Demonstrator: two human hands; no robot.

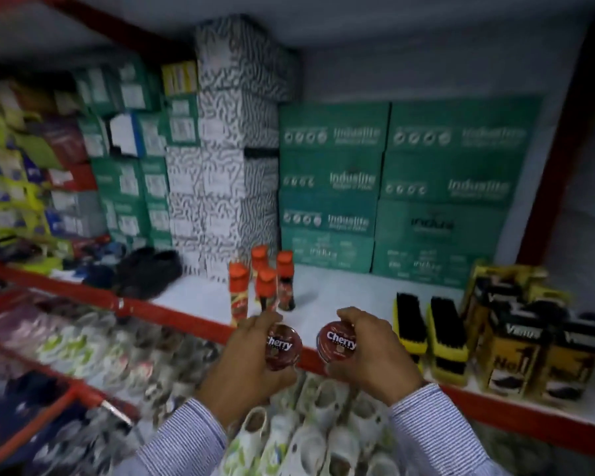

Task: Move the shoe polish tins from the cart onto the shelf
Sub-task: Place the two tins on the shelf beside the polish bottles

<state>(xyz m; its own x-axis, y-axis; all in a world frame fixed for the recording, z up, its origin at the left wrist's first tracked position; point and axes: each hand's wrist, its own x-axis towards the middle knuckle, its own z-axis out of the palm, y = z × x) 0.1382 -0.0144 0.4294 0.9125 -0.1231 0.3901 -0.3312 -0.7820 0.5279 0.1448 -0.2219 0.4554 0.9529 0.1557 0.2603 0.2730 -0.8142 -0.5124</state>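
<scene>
My left hand (246, 362) grips a round dark-red polish tin (284, 347) marked "Cherry", its lid facing me. In my right hand (368, 352) is a second identical tin (337, 341), also held lid up. Both tins hover at the red front edge of the white shelf (340, 290), side by side with a small gap between them. The cart is out of view.
On the shelf stand several orange-capped polish bottles (265, 286) just beyond my left hand, yellow-backed shoe brushes (430, 334) and yellow-black boxes (526, 341) to the right. Green boxes (392, 187) and patterned boxes (227, 149) line the back. Sandals (323, 424) fill the lower shelf.
</scene>
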